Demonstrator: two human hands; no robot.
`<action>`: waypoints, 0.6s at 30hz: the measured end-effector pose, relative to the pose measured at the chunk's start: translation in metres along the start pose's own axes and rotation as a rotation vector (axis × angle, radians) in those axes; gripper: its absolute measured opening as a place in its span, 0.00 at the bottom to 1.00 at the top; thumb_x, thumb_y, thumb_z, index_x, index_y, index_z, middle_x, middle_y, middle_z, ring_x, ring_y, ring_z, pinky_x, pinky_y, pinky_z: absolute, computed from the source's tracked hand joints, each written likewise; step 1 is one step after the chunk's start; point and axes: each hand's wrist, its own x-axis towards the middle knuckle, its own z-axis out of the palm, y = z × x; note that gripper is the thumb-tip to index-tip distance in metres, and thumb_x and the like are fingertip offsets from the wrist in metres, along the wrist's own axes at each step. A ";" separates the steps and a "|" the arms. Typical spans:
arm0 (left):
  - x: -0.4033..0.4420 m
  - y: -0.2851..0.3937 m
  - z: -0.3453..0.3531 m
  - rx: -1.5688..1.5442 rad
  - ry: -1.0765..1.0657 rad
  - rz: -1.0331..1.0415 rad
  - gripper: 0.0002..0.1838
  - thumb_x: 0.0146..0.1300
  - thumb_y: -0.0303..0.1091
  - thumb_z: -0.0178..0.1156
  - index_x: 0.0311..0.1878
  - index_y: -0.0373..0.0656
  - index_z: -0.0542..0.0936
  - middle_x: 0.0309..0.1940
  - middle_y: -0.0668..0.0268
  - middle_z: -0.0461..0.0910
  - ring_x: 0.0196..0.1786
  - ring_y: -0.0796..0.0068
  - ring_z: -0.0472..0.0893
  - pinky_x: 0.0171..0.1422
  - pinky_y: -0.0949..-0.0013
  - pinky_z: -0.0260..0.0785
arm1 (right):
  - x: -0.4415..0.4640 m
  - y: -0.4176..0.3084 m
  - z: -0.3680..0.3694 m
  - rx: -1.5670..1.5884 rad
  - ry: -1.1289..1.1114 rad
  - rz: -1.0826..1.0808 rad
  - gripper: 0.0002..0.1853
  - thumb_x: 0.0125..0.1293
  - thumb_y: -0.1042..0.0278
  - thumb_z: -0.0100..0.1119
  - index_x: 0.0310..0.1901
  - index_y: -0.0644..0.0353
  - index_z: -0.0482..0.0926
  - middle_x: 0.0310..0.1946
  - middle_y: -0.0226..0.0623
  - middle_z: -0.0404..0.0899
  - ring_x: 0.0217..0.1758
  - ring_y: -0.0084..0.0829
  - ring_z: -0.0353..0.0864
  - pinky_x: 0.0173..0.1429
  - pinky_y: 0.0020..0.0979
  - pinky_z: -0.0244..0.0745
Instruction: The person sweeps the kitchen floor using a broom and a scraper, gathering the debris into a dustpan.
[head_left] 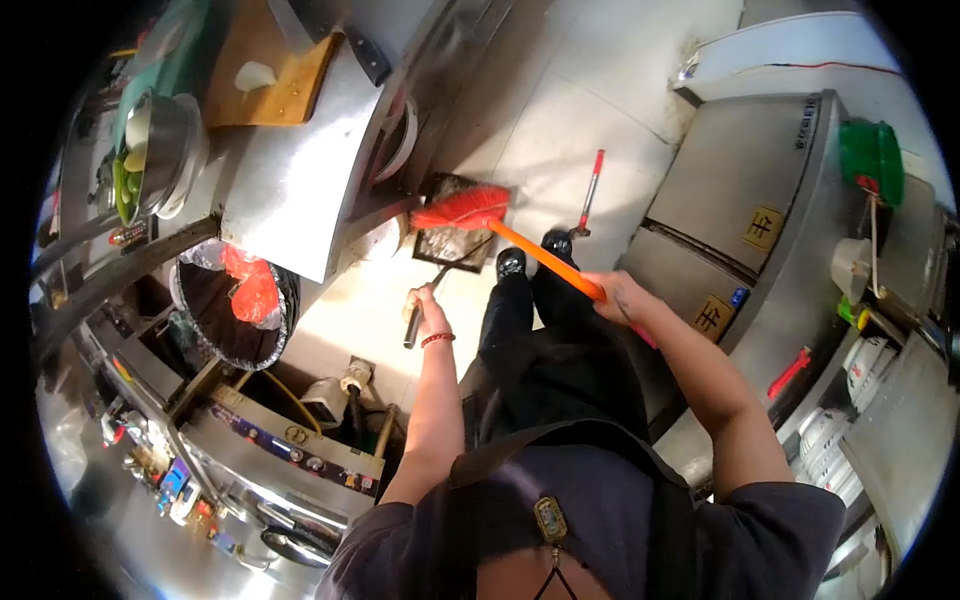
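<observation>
My left hand (428, 312) is closed around the grey handle of a long-handled dustpan (440, 184), a black pan that lies on the floor with light-coloured debris in it. In my right hand (615, 296) I grip the orange handle of a broom (545, 258), which slants down to the left. The broom's red bristles (460, 208) lie across the pan and hide part of it. Beside my shoe, on the tiles, is a tool with a red and silver handle (593, 188); its head is too small to make out.
To the left, a lined trash bin (240, 345) holds a red plastic bag (253, 290). A steel counter (295, 190) above carries a cutting board (310, 95), a knife (368, 58) and a metal bowl (165, 150). Steel cabinets (735, 165) and a green bucket (870, 155) stand right.
</observation>
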 end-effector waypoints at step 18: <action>-0.031 0.172 -0.004 -0.289 -0.271 0.084 0.11 0.50 0.26 0.54 0.16 0.43 0.66 0.15 0.74 0.64 0.22 0.84 0.61 0.28 0.78 0.53 | -0.200 0.000 -0.053 0.686 0.798 0.417 0.30 0.53 0.76 0.52 0.61 0.63 0.61 0.27 0.38 0.74 0.16 0.25 0.71 0.18 0.28 0.67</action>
